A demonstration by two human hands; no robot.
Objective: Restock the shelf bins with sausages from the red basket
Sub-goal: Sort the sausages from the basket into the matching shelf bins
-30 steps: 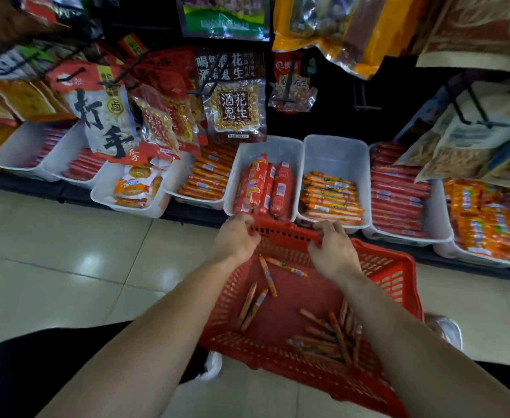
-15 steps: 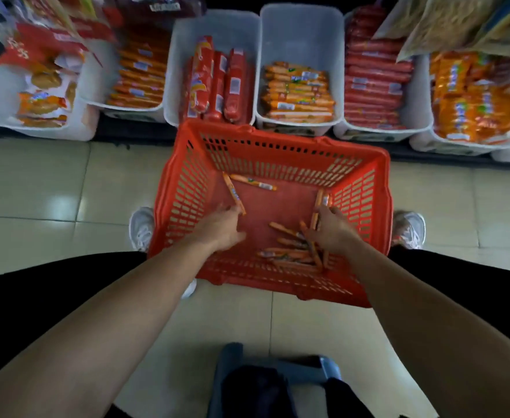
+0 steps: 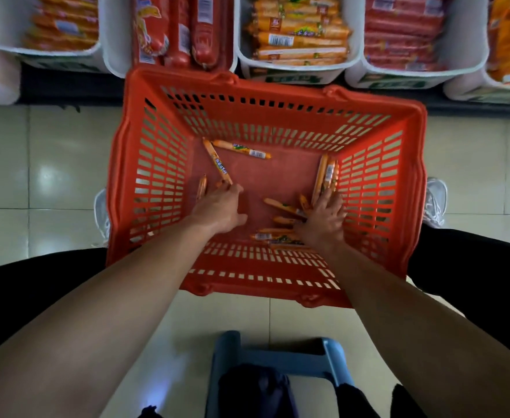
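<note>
Gathering loose sausage sticks off the floor of the red basket (image 3: 157, 176), both hands inside.
L hand (image 3: 220, 206) reaches fwd, fingertips at the near end of a diagonal stick (image 3: 217, 162); whether they pinch it can't be told. R hand (image 3: 326, 217) lies spread, fingers fairly straight, over a scatter of sticks (image 3: 280, 206), tips touching a pair (image 3: 326, 175) leaning on the R wall; nothing visibly gripped. Judged: sticks are light, semi-stiff, w/ slick film wrap, apt to roll or slip; best pinched mid-length or raked into a bundle. Matching orange sticks fill the bin (image 3: 350, 74) just beyond the basket.
</note>
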